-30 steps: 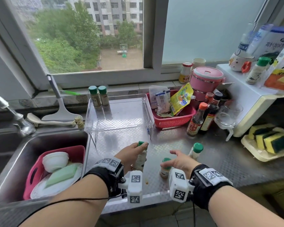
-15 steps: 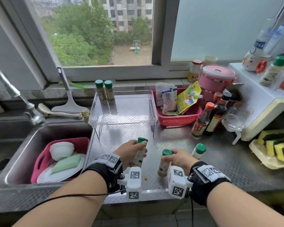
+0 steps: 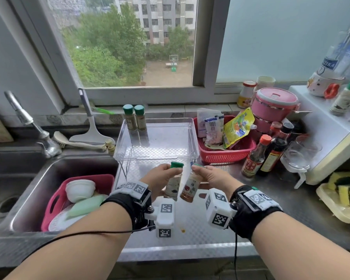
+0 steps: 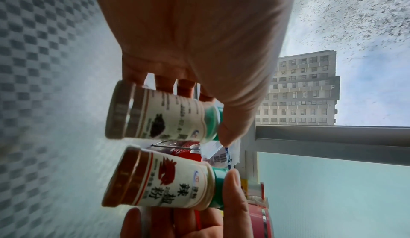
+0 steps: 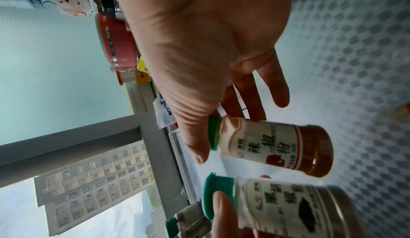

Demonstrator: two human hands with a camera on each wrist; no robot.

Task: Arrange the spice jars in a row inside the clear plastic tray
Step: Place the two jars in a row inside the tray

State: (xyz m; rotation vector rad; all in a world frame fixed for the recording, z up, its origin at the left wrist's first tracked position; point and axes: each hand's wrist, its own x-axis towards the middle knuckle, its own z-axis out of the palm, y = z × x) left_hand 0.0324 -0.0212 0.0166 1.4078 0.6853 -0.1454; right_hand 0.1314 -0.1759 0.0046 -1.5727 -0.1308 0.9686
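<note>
The clear plastic tray (image 3: 187,136) stands on a wire rack at the back of the steel counter. Two green-capped spice jars (image 3: 135,121) stand side by side in its back left corner. My left hand (image 3: 167,172) grips a black pepper jar (image 3: 173,185) (image 4: 168,117) near its green cap. Beside it my right hand (image 3: 202,171) pinches a chili powder jar (image 3: 190,187) (image 5: 277,145) by the cap. Both jars hang tilted above the counter, just in front of the tray. The pepper jar (image 5: 299,210) also shows in the right wrist view.
A red basket (image 3: 226,155) of packets sits right of the tray, then sauce bottles (image 3: 254,158) and a glass jug (image 3: 299,156). Another green-capped jar (image 3: 346,97) stands on the white shelf. The sink (image 3: 28,188) with a pink basin lies left.
Both hands have lifted their jars off the counter and brought them forward, close together, toward the tray's front edge.
</note>
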